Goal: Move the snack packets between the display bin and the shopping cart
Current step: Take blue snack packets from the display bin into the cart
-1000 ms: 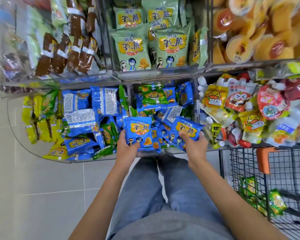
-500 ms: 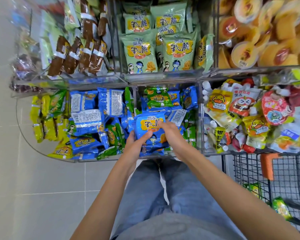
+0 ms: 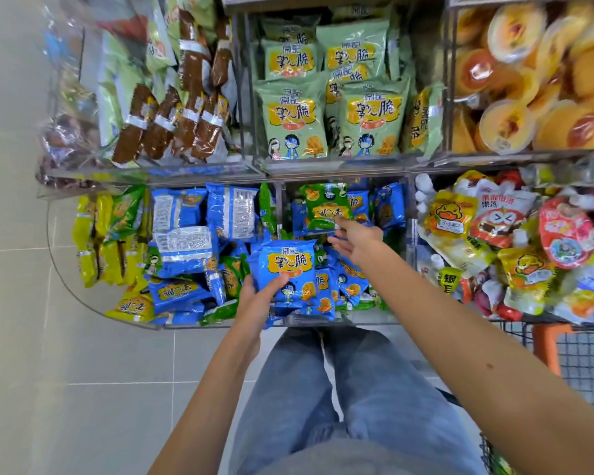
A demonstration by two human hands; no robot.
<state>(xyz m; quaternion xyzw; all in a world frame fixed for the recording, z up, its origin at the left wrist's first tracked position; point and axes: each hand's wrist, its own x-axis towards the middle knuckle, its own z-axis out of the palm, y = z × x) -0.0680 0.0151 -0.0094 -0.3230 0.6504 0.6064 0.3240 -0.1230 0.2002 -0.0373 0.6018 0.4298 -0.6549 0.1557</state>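
My left hand grips a stack of blue snack packets by the lower edge, held over the front of the clear display bin. My right hand is open, fingers spread, stretched over the bin with its fingertips at a green snack packet lying on top of blue ones. The bin holds several more blue and green packets. The black wire shopping cart with an orange handle stands at the lower right, mostly cut off by the frame.
A curved bin at the left holds yellow and blue packets. To the right lies a bin of jelly pouches. The upper shelf carries pale green packets, brown bars and orange jelly cups. Grey tiled floor spreads below.
My right hand passed its blue packet onto the one in my left hand, let go, and reached farther into the bin toward the green packet. The camera view shifted upward slightly.
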